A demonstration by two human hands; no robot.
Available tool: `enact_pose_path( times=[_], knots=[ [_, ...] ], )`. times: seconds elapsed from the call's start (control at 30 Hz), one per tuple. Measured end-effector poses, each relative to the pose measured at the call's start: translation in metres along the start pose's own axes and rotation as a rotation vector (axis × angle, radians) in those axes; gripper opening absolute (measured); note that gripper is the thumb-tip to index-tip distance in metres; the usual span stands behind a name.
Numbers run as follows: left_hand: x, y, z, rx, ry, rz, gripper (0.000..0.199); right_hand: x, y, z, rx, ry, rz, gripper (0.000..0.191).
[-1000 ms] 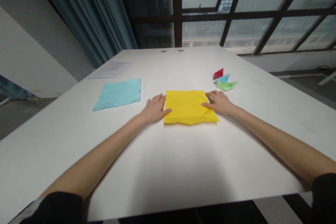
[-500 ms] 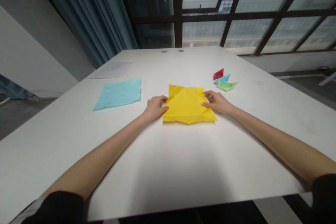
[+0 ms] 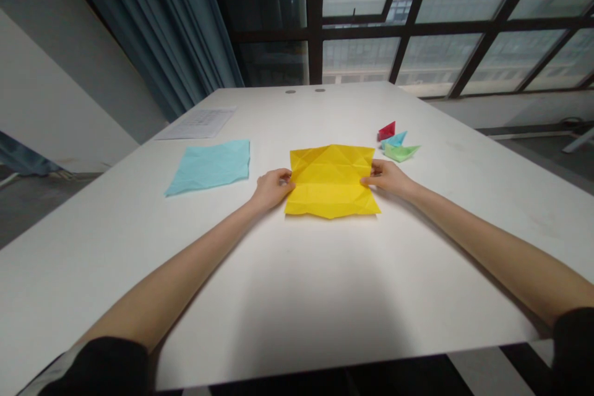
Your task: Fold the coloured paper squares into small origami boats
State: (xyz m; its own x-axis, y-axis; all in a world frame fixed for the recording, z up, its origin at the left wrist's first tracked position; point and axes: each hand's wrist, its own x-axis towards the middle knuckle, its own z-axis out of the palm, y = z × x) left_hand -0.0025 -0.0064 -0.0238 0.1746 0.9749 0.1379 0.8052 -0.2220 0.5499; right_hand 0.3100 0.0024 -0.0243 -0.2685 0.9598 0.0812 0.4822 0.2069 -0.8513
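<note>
A creased sheet of yellow paper lies in front of me, its folds partly opened and its far edge raised to a low peak. My left hand grips its left edge between thumb and fingers. At the opposite edge my right hand pinches the paper, thumb on top and the other fingers partly hidden behind it. Just beyond the right hand are three small folded paper boats: a green one, a blue one and a red one.
Light blue sheets of paper rest to the left of my left hand. Farther back on the white table lies a printed page. Two round grey discs sit near the far edge, with a blue curtain and windows behind.
The yellow paper's far edge has spread wider, with a peak in its middle and its upper right corner farther right. Both hands still hold its sides, having shifted slightly.
</note>
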Motion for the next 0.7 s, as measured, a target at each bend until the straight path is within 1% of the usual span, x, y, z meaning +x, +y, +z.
enact_pose_path(
  times=[0.07,0.13,0.23,0.37,0.47,0.53,0.63,0.7],
  knots=[
    [-0.001,0.002,-0.002,0.014,-0.006,-0.013,0.024,-0.001,-0.003,-0.001,-0.095,0.008,-0.038,0.024],
    [-0.003,0.005,-0.004,0.027,-0.011,-0.011,0.023,-0.002,-0.005,-0.002,-0.146,0.019,-0.068,0.021],
    [-0.005,0.008,-0.007,0.072,-0.017,0.022,0.023,-0.004,-0.005,-0.003,-0.183,-0.006,-0.131,0.023],
    [-0.006,0.007,-0.009,0.177,-0.031,0.063,0.028,-0.007,-0.004,-0.007,-0.287,-0.092,-0.282,0.026],
    [-0.005,0.005,-0.009,0.243,-0.047,0.092,0.038,-0.006,-0.004,-0.011,-0.424,-0.188,-0.365,0.036],
    [-0.006,0.007,-0.010,0.278,-0.038,0.109,0.038,-0.005,-0.006,-0.013,-0.508,-0.225,-0.401,0.042],
    [-0.009,0.020,-0.009,0.315,-0.024,0.199,0.035,-0.005,-0.016,-0.011,-0.575,-0.217,-0.428,0.042],
    [-0.013,0.034,-0.007,0.327,-0.084,0.317,0.036,-0.008,-0.025,-0.005,-0.585,-0.202,-0.433,0.038]
  ],
)
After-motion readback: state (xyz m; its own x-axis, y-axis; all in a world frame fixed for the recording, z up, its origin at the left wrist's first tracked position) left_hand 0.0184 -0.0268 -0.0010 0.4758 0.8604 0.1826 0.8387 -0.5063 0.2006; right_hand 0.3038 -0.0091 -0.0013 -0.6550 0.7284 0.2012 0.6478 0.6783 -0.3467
